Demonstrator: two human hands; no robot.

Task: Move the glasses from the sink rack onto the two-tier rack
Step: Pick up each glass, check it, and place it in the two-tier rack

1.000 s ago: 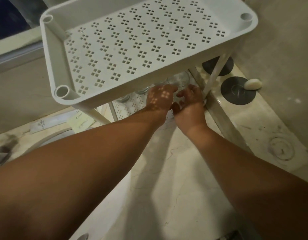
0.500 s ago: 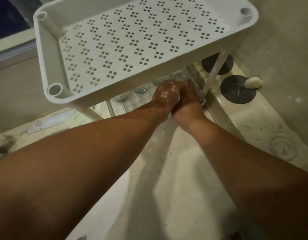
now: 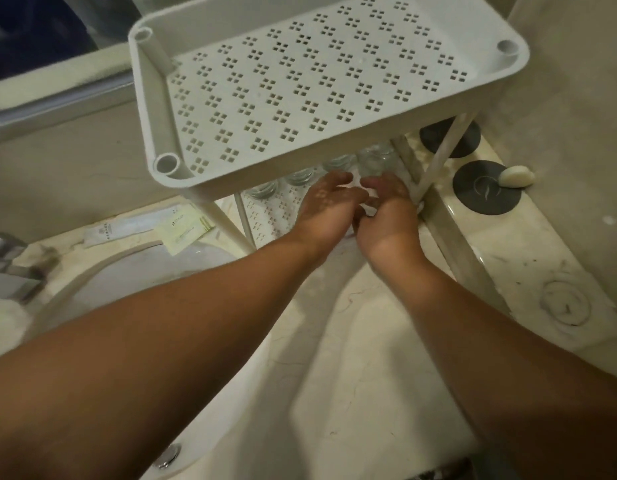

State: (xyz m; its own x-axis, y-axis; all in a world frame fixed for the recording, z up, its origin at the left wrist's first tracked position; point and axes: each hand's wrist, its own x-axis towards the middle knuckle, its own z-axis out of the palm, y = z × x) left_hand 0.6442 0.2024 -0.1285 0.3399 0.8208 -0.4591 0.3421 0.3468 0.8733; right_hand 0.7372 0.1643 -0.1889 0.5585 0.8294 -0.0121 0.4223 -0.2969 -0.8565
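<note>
The white perforated two-tier rack (image 3: 317, 81) stands on the marble counter, and its top tier is bare. A row of clear glasses (image 3: 300, 176) stands on the lower tier, mostly hidden under the top tier; the rightmost glass (image 3: 376, 159) is just beyond my fingers. Both hands reach under the top tier at the lower tier's front right. My left hand (image 3: 329, 206) lies with fingers fairly straight, pointing right. My right hand (image 3: 386, 209) curls its fingers around a small clear glass (image 3: 368, 204) that barely shows between the two hands.
A white sink basin (image 3: 127, 271) with a metal faucet (image 3: 9, 265) lies to the left. Paper sachets (image 3: 182, 226) sit by the rack's leg. Two dark round coasters (image 3: 487, 188) and a white soap (image 3: 516, 176) sit to the right, against the wall.
Both hands pushed in under the top tier, then drew back slightly toward me and spread a little. The view shifted, so the rack now sits further right.
</note>
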